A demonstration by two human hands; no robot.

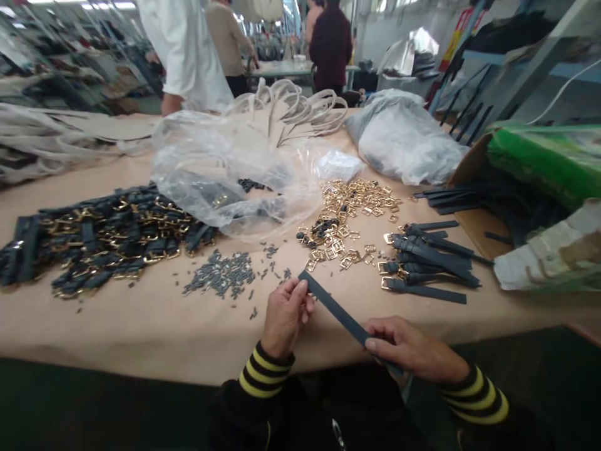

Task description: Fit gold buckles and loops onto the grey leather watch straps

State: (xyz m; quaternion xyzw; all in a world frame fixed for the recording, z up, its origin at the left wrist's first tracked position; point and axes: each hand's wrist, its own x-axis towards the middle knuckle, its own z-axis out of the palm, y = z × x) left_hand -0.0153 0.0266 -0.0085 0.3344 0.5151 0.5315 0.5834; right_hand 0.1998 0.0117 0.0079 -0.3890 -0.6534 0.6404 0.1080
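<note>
A flat dark strap (338, 311) slants between my two hands over the table's front edge. My left hand (287, 313) pinches its upper end between thumb and fingers. Lower down to the right, my right hand (413, 347) grips the strap, and its tail runs on below that hand. Just beyond the strap lies a pile of gold buckles (357, 200), some with small black pieces among them. Left of my left hand, many tiny dark pieces (223, 274) are scattered. Straps with buckles fitted (429, 263) lie in a bunch to the right.
A large heap of buckled straps (126, 232) covers the table's left. Clear plastic bags (225, 169) and a stuffed bag (404, 138) sit behind. A green box (544, 156) with dark straps stands right. Pale looped strips (300, 106) lie far back; people stand beyond.
</note>
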